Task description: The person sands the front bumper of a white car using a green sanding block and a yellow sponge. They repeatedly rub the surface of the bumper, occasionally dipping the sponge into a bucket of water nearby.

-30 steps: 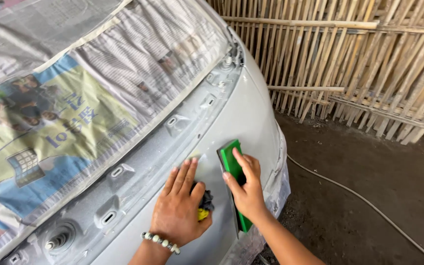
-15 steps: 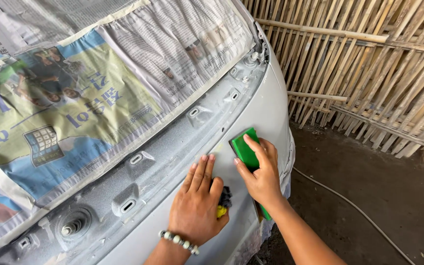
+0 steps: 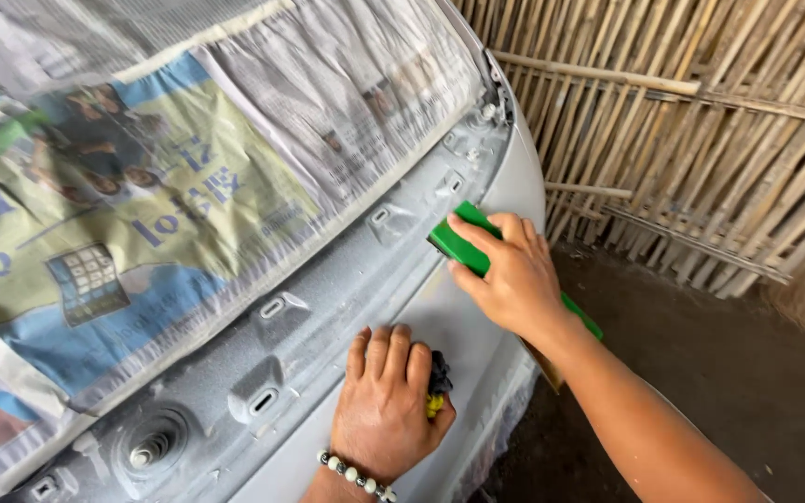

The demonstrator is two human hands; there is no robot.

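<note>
Up close, the right hand [image 3: 505,275] has its grip clamped over a green sanding block [image 3: 463,247], fingers wrapped across the top, the block pressed flat on the grey primed car panel [image 3: 347,307] right at the panel's outer edge; just beyond the grip that edge curves down and away towards the dirt floor [image 3: 729,373], so there is open room on that side; the block's far end shows behind the wrist. Nearer the person, the left hand [image 3: 384,401] lies flat on the same panel, fingers together and stretched out, a small dark and yellow thing [image 3: 437,384] pinned under the thumb side, what it is I cannot tell; a bead bracelet [image 3: 356,475] sits at the wrist. Between the hands the panel is bare and dull; up-slope from both grips run a recessed channel with slots and holes, then newspaper masking [image 3: 170,186] covering the glass. Past the right hand stands a bamboo slat wall [image 3: 682,121], well apart from the car.
</note>
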